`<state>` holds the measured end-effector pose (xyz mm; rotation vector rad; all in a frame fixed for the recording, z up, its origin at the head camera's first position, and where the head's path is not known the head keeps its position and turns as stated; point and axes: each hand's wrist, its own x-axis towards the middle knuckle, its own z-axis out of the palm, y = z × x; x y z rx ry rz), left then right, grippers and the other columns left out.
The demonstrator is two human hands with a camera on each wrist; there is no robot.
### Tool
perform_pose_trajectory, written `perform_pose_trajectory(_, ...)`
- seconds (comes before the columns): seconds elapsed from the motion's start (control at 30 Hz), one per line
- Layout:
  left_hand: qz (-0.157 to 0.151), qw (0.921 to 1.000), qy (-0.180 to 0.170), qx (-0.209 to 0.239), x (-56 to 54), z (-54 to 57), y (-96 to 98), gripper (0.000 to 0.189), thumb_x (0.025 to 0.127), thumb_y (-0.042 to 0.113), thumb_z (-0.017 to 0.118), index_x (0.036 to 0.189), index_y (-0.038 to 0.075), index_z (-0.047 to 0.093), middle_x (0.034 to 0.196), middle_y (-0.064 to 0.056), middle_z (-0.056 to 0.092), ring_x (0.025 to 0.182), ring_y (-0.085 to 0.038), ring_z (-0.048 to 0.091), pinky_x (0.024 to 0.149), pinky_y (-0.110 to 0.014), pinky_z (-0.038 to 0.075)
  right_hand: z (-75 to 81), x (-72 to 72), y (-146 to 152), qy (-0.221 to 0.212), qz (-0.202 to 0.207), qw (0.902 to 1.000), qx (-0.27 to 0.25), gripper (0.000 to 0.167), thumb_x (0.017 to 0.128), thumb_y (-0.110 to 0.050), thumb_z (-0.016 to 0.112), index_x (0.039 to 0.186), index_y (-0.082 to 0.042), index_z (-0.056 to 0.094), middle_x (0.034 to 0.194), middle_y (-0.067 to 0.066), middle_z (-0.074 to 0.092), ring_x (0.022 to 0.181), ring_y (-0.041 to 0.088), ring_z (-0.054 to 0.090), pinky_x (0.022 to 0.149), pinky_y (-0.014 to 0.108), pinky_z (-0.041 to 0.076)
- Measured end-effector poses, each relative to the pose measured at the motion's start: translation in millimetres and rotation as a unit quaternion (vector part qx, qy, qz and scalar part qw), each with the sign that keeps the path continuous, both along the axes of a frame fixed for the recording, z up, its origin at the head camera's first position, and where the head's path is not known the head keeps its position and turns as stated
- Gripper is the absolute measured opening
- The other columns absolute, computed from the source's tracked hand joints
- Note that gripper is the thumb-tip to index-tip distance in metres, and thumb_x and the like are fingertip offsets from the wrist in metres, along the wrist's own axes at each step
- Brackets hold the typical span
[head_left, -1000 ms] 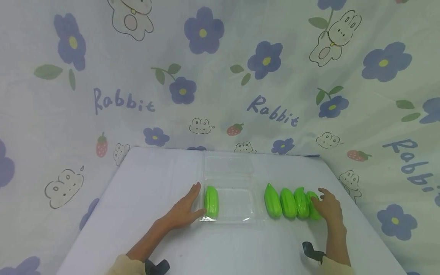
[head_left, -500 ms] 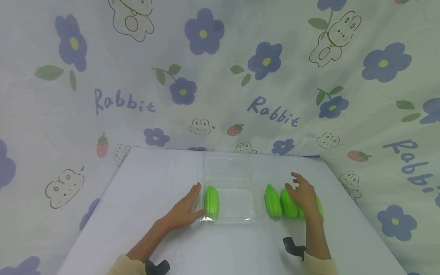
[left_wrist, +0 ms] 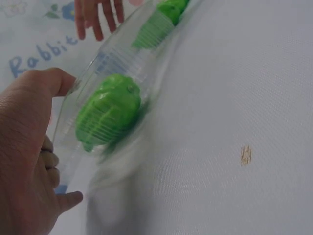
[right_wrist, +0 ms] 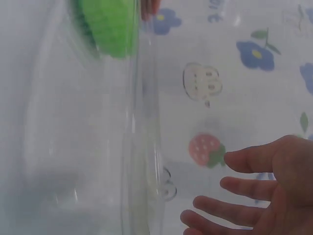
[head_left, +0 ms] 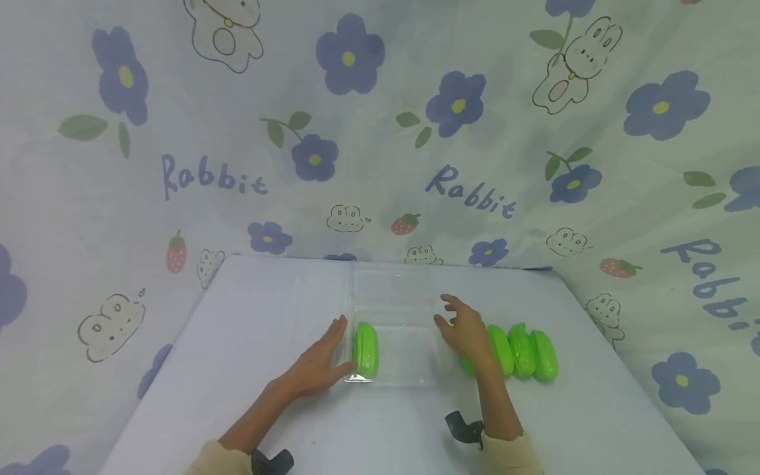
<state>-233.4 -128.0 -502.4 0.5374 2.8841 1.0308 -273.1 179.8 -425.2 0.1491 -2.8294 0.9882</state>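
A clear plastic clamshell box (head_left: 410,353) lies with its lid (head_left: 394,284) folded back, away from the person. Along its left side sits one bright green, ridged, long vegetable-like piece (head_left: 366,349). My left hand (head_left: 317,364) rests at the box's left wall, fingers extended, thumb touching the rim near the front corner. Over the box's right edge hovers my right hand (head_left: 466,332), its fingers apart and holding nothing. In the right wrist view, those spread fingers (right_wrist: 230,208) stand apart from the box wall. Right of the box, my right hand partly covers the nearest green piece (head_left: 467,365).
Several similar green pieces (head_left: 522,351) lie side by side in a row on the white table (head_left: 594,422). A patterned cloth (head_left: 380,132) hangs behind the table. A black wrist mount (head_left: 463,429) juts out below the right forearm.
My right hand has swept left from the far right end of the green row to the box's right edge, carrying nothing. The left hand, box and green pieces stay put.
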Motion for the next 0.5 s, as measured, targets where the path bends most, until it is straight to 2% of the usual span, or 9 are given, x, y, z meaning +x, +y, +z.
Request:
perform_pose_trajectory(0.2, 0.0, 1.0, 0.0, -0.004, -0.5, -1.1, -0.2, 0.093, 0.091, 0.051, 0.061, 0.158, 0.009, 0.011, 0.163, -0.01, 0.013, 0.147, -0.025, 0.015, 0.116, -0.046, 0.022, -5.4, 0.7, -35, -0.005, 0.017, 0.9998, 0.009, 0.047, 0.092, -0.02, 0.068, 0.137, -0.009, 0.057, 0.121, 0.017, 0.066, 0.096, 0.032, 0.067, 0.076, 0.045, 0.057)
perform_pose_trajectory(0.5, 0.006, 1.0, -0.004, -0.004, -0.7, -1.9, 0.5, 0.094, 0.091, 0.052, 0.061, 0.158, 0.01, 0.012, 0.163, -0.011, 0.014, 0.147, -0.026, 0.016, 0.116, -0.048, 0.022, -20.4, 0.7, -69, -0.04, 0.053, 0.9977, 0.01, 0.049, 0.091, -0.025, 0.07, 0.136, -0.011, 0.057, 0.122, 0.017, 0.065, 0.098, 0.033, 0.067, 0.076, 0.045, 0.058)
